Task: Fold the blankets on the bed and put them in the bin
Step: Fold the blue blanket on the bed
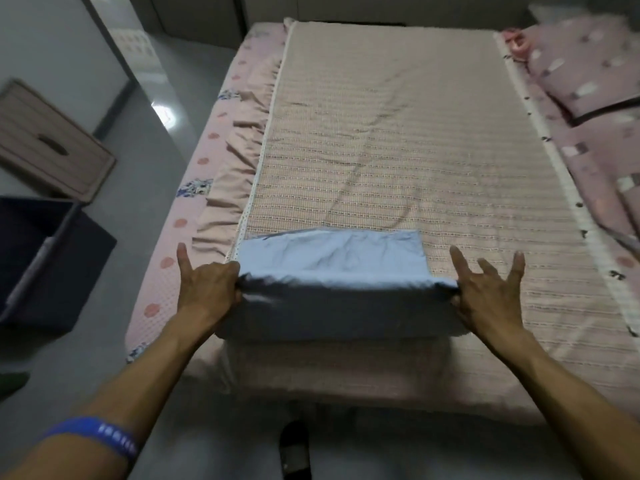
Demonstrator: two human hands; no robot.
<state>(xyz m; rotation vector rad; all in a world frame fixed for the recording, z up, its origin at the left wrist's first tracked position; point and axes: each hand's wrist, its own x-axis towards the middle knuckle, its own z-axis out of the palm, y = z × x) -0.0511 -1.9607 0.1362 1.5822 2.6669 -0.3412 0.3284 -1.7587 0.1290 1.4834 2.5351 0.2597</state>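
— Where was the blanket when you looked?

— At the foot of the bed (180, 216), on top of the tan striped cover (398, 140). The blue blanket (332, 271) was folded into a thick block (its near edge hung just over the end of the mattress), with a flap lying flat on the cover behind it.

— And the hands?

— One at each end. The left hand (207, 289) gripped the left end, thumb and curled fingers pinching the fold, index finger pointing straight up the bed. The right hand (485, 292) pinched the right end with its thumb and a curled finger, while the other fingers stuck out loose above the cover.

— The bin?

— The dark bin (38, 258) stood open on the floor to the left, well apart from the blanket, beside a wooden nightstand (48, 143). A blue wristband (100, 434) sat on the left arm.
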